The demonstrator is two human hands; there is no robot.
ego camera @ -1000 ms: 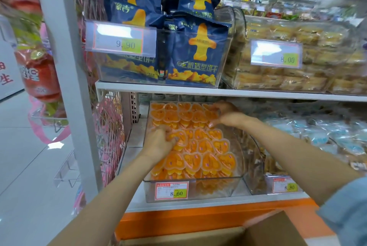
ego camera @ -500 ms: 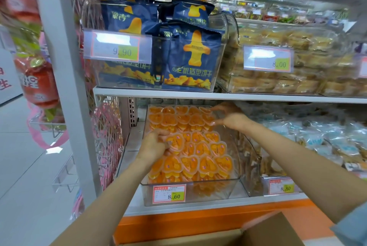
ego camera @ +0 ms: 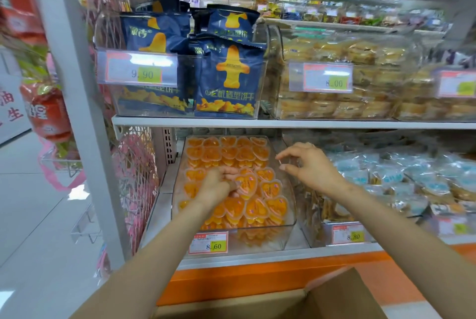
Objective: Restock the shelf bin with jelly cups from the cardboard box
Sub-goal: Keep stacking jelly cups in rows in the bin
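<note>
Jelly cups [ego camera: 253, 209] are lying in the shelf bin [ego camera: 288, 231], and I am pressing my flat left hand [ego camera: 219, 184] softly on the ones in its middle so none is tipping, while my loose, empty right hand [ego camera: 311, 166] is hovering over its right side.

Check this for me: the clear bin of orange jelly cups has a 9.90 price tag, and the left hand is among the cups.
Not quite: in the head view the price tag on the bin reads 8.60, not 9.90. The left hand is indeed among the jelly cups.
</note>
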